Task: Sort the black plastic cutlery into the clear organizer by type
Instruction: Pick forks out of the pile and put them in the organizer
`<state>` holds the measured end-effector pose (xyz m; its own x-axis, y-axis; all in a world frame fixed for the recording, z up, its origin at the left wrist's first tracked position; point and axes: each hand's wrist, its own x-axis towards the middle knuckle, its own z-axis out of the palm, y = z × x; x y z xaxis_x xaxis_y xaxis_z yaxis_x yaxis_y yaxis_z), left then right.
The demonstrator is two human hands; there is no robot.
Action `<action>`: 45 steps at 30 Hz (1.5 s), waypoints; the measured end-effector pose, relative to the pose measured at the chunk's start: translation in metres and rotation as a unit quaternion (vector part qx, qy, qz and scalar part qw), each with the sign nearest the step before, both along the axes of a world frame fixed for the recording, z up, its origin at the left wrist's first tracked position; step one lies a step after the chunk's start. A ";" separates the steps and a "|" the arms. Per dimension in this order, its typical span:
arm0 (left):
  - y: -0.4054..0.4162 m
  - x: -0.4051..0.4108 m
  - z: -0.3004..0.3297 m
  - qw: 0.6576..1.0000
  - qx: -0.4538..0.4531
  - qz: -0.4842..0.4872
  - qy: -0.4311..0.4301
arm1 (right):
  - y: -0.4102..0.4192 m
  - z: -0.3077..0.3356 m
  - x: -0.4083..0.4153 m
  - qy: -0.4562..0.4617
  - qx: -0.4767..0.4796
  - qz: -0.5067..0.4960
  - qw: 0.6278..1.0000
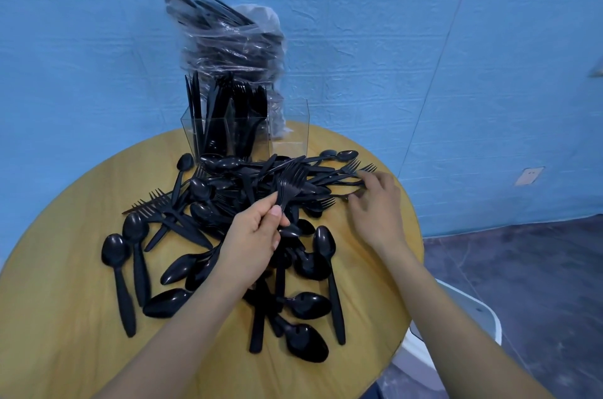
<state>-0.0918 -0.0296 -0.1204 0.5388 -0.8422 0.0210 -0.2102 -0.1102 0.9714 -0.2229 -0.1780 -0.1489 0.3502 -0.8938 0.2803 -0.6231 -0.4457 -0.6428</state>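
Sorting forks from the heap on the counter (65, 317)

Our left hand (251, 242) pinched a bunch of forks (290, 183); our right hand (375, 202), fingers curled, touched a fork (355, 167) in the cutlery pile (228, 219). The clear organizer (228, 131) stood behind, before a wrapped cutlery bag (228, 39). We read no writing.

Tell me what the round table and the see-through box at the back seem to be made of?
The table looks like wood or a wood-look laminate: yellowish, with grain lines and a dull sheen; which one I cannot tell. The organizer looks like rigid clear plastic, perhaps acrylic: straight glossy walls with bright edges, the black cutlery showing through them.
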 end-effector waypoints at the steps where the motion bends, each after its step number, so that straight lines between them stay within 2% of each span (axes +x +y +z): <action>1: 0.000 0.000 0.000 1.000 0.000 0.000 0.000 | -0.002 -0.001 0.001 0.036 -0.004 0.008 0.999; 4: -0.001 0.002 -0.001 1.000 0.002 -0.003 -0.005 | -0.003 -0.004 0.003 0.080 -0.009 0.016 0.997; 11: 0.003 0.005 -0.001 1.000 0.004 0.005 0.002 | 0.004 0.003 0.005 0.003 -0.019 0.022 1.000; 17: 0.003 0.004 0.001 1.000 0.000 0.005 0.002 | 0.005 0.005 0.011 0.114 0.043 0.007 0.992; 22: 0.001 0.003 0.000 1.000 0.003 0.003 0.005 | 0.008 0.000 0.014 -0.019 0.076 0.033 0.996; 23: 0.001 0.003 0.000 1.000 0.003 0.001 0.003 | 0.010 0.001 0.015 -0.012 0.077 0.040 0.996; 27: 0.001 0.003 -0.001 1.000 0.004 -0.003 -0.001 | 0.017 0.006 0.016 0.113 0.055 0.054 0.991; 33: 0.002 0.004 0.000 1.000 0.002 0.001 0.004 | 0.018 0.006 0.022 0.123 0.024 0.029 0.992; 38: 0.003 0.007 0.001 1.000 0.002 0.003 0.003 | 0.016 0.011 0.019 0.058 0.035 0.074 0.995; 45: 0.006 0.010 0.005 1.000 -0.003 0.010 0.003 | 0.010 0.034 0.000 -0.078 0.062 0.042 0.994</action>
